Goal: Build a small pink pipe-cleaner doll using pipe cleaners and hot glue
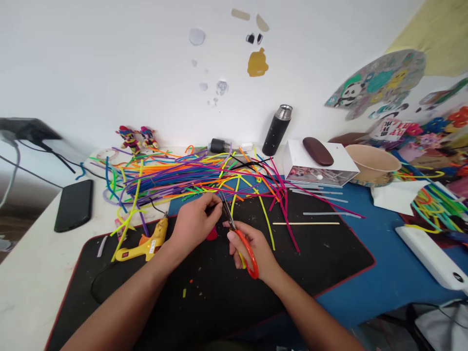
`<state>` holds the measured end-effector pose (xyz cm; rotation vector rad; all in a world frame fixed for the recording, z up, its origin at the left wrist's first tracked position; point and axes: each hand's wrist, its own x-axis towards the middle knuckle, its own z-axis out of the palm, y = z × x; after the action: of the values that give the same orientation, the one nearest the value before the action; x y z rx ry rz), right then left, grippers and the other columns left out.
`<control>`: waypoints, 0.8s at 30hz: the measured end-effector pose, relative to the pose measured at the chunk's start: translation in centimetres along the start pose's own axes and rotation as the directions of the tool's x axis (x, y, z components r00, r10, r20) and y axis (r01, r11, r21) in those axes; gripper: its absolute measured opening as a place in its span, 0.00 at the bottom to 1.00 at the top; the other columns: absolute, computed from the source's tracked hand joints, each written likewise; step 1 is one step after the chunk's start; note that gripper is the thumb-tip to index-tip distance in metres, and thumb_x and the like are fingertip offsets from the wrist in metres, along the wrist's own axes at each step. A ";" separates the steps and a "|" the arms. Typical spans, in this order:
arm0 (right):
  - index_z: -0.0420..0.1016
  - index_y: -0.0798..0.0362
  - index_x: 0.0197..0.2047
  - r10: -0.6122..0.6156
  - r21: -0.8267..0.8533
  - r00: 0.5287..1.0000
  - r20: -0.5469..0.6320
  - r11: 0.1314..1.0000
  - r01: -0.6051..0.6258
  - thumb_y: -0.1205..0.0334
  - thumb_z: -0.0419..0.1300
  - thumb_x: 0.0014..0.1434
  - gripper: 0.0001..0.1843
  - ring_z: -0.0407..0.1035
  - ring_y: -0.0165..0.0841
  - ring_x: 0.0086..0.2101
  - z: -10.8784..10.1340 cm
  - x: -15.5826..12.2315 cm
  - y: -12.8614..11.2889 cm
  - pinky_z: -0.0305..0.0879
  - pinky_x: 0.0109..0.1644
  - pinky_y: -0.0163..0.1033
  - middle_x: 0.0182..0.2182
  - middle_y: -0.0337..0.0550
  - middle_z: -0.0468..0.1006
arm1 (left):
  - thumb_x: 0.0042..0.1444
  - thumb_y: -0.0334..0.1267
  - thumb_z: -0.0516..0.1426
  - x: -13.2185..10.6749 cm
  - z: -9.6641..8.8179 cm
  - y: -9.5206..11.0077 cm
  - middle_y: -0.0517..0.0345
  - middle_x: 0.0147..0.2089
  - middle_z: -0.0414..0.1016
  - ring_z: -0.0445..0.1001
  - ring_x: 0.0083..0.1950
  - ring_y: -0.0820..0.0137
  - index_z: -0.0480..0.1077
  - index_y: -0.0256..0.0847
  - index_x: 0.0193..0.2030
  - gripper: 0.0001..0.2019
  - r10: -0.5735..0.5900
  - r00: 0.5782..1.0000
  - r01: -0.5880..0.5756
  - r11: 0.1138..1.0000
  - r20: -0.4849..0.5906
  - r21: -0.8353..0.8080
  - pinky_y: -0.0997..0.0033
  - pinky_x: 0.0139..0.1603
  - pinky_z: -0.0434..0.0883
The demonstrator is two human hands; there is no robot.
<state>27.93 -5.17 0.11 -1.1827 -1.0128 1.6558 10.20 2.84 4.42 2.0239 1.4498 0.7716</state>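
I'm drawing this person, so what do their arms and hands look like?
The left forearm and right forearm are bare, with no sleeves showing. The left hand and right hand have no gloves. I see no watch or bracelet, and no ring, though some fingers are hidden.

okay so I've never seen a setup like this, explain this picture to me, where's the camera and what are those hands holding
There is no machine here, just a person's two bare hands. The one picture comes from a camera worn on their head, looking forward and down.

The right hand holds orange-handled scissors. The left hand is at the blades, fingertips pinched together; whatever is between them is too small to tell.

On the table lies a black mat, with a heap of thin colourful stems at its far side. To the left are a yellow glue gun and a black phone.
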 end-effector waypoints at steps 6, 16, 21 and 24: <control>0.78 0.55 0.61 -0.051 -0.023 0.996 -0.069 0.998 0.050 0.36 0.67 0.62 0.35 0.65 0.25 0.13 0.1 1.1 0.3 0.58 0.16 0.29 0.22 0.30 0.72 | 0.65 0.42 0.55 1.6 0.1 0.4 0.58 0.34 0.83 0.79 0.33 0.64 0.74 0.46 0.38 0.08 0.051 0.999 -0.053 0.987 0.018 0.149 0.69 0.34 0.62; 0.79 0.54 0.61 -0.059 -0.042 0.994 -0.094 0.998 0.056 0.39 0.65 0.65 0.31 0.64 0.25 0.13 0.3 0.9 0.8 0.60 0.17 0.30 0.21 0.29 0.70 | 0.66 0.42 0.56 1.4 0.4 0.3 0.60 0.33 0.83 0.78 0.32 0.66 0.76 0.45 0.39 0.08 0.038 0.999 -0.041 0.992 0.023 0.123 0.70 0.34 0.64; 0.79 0.53 0.62 -0.077 -0.077 0.995 -0.057 0.994 0.073 0.41 0.67 0.65 0.30 0.63 0.24 0.14 0.5 0.8 0.7 0.59 0.19 0.30 0.21 0.28 0.68 | 0.67 0.43 0.56 1.3 -0.5 0.6 0.58 0.35 0.85 0.81 0.34 0.63 0.77 0.44 0.40 0.09 0.034 0.999 -0.038 0.969 0.022 0.245 0.69 0.33 0.64; 0.79 0.54 0.61 -0.086 -0.076 0.995 -0.050 0.994 0.082 0.42 0.68 0.65 0.30 0.61 0.24 0.15 0.6 0.7 0.6 0.59 0.20 0.31 0.20 0.28 0.66 | 0.68 0.41 0.56 1.2 -0.8 0.9 0.56 0.37 0.86 0.83 0.36 0.61 0.78 0.44 0.41 0.10 0.057 0.998 -0.062 0.941 0.027 0.333 0.67 0.34 0.65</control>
<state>27.11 -4.82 -0.53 -1.2097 -1.0842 1.5256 10.56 3.80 5.78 2.3280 1.6039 0.5582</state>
